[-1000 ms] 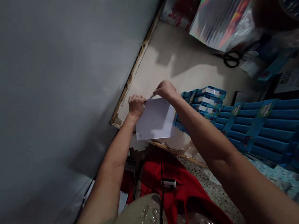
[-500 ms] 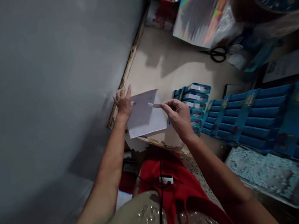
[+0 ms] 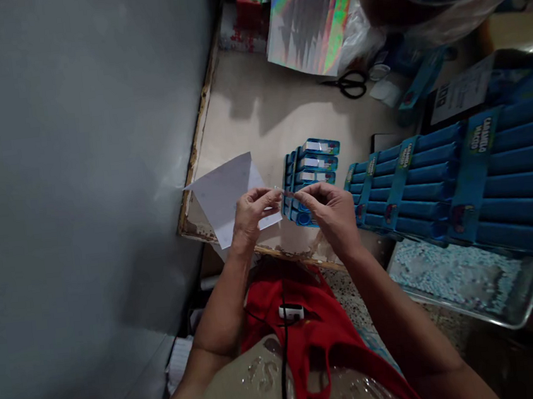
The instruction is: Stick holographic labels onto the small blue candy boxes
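Both hands meet above the worktop's near edge: the left hand pinches a white paper sheet, and the right hand pinches a small clear strip between them. Just beyond the right hand lie blue packets; black scissors lie farther back.

Left hand gripping white paper sheet, sheet tilting up over near edge of counter. Right hand pinching small clear strip, its tip meeting left fingertips. Small blue packets lying just beyond hands. Long blue boxes stacking at right, over metal tray. Black scissors lying farther back, near holographic sheet. Grey wall filling left side.
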`<state>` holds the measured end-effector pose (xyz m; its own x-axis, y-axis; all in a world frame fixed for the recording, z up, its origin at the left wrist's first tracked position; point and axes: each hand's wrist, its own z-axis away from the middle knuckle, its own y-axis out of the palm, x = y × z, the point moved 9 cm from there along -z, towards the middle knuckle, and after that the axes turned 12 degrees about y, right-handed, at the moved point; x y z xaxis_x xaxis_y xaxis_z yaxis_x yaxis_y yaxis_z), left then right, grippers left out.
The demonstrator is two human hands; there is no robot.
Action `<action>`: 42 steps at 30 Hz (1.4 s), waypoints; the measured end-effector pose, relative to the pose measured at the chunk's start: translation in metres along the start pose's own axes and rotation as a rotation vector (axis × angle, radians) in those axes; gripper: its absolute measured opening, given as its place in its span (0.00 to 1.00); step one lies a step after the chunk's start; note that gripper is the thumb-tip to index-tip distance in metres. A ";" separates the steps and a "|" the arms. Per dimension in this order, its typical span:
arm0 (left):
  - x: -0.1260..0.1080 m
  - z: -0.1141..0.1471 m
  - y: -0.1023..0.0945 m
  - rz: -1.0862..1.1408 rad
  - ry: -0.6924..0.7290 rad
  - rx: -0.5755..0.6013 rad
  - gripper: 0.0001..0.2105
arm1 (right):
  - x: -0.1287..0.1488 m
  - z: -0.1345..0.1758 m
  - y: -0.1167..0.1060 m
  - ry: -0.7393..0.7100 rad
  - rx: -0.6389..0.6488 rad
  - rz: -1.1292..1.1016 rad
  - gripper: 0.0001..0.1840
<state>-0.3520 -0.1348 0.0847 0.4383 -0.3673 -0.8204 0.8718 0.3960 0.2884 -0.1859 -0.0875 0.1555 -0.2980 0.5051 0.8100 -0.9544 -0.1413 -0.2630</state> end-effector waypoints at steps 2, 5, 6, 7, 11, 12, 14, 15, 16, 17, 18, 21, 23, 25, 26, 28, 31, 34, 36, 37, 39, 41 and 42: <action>0.001 0.002 0.000 -0.028 -0.015 -0.021 0.24 | -0.002 0.002 -0.004 -0.004 -0.004 0.011 0.16; 0.006 0.002 0.001 -0.041 -0.024 -0.035 0.23 | -0.007 0.005 -0.011 0.003 -0.009 0.036 0.16; 0.008 0.001 0.001 -0.047 -0.026 -0.034 0.23 | -0.009 0.005 -0.013 0.008 -0.012 0.041 0.15; 0.010 0.000 0.002 -0.056 -0.027 -0.029 0.22 | -0.011 0.006 -0.015 0.012 -0.014 0.044 0.15; 0.016 0.001 0.006 -0.097 -0.035 0.022 0.21 | -0.017 0.008 -0.022 0.021 -0.008 0.018 0.15; 0.016 0.003 0.006 -0.100 -0.040 0.025 0.21 | -0.018 0.009 -0.023 0.022 -0.006 0.009 0.15; 0.016 0.008 0.004 -0.098 -0.044 0.007 0.21 | -0.019 0.010 -0.026 0.023 -0.016 0.000 0.15; 0.015 0.012 0.003 -0.088 -0.042 -0.006 0.22 | -0.019 0.011 -0.027 0.022 -0.026 0.003 0.15; 0.014 0.015 0.003 -0.071 -0.039 -0.011 0.22 | -0.019 0.011 -0.028 0.020 -0.035 0.009 0.15; 0.012 0.019 0.004 -0.045 -0.041 -0.003 0.23 | -0.018 0.012 -0.028 0.018 -0.042 0.017 0.15; 0.012 0.022 0.006 -0.014 -0.044 0.013 0.24 | -0.018 0.012 -0.029 0.016 -0.046 0.024 0.15; 0.009 0.026 0.011 0.035 -0.036 0.044 0.27 | -0.015 0.014 -0.028 -0.011 -0.044 0.048 0.13; 0.008 0.023 0.011 -0.005 -0.013 0.025 0.30 | -0.012 0.015 -0.026 -0.039 -0.044 0.085 0.13; 0.009 0.019 0.009 -0.068 -0.008 0.008 0.30 | -0.011 0.016 -0.025 -0.055 -0.041 0.130 0.14; 0.011 0.017 0.008 -0.097 -0.015 0.003 0.29 | -0.011 0.017 -0.024 -0.056 -0.037 0.145 0.14; 0.014 0.014 0.006 -0.144 -0.029 -0.006 0.27 | -0.013 0.016 -0.024 -0.049 -0.033 0.148 0.15; 0.017 0.014 0.003 -0.177 -0.032 -0.006 0.26 | -0.018 0.015 -0.026 -0.020 -0.042 0.116 0.16; 0.018 0.015 0.004 -0.170 -0.016 0.001 0.27 | -0.025 0.013 -0.027 0.027 -0.043 0.089 0.15; 0.018 0.014 0.006 -0.165 -0.008 0.017 0.28 | -0.030 0.012 -0.030 0.065 -0.059 0.056 0.15; 0.018 0.012 0.008 -0.172 -0.002 0.031 0.29 | -0.032 0.011 -0.033 0.085 -0.071 0.031 0.15; 0.018 0.006 0.010 -0.210 0.016 0.062 0.30 | -0.037 0.008 -0.036 0.120 -0.085 -0.016 0.15; 0.016 0.000 0.012 -0.252 0.032 0.095 0.29 | -0.041 0.004 -0.039 0.137 -0.091 -0.048 0.16; 0.016 -0.002 0.013 -0.263 0.036 0.113 0.28 | -0.042 0.002 -0.040 0.141 -0.095 -0.058 0.15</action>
<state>-0.3341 -0.1339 0.0744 0.1878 -0.4144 -0.8905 0.9743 0.1938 0.1153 -0.1350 -0.1048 0.1328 -0.2306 0.6252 0.7456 -0.9618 -0.0304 -0.2719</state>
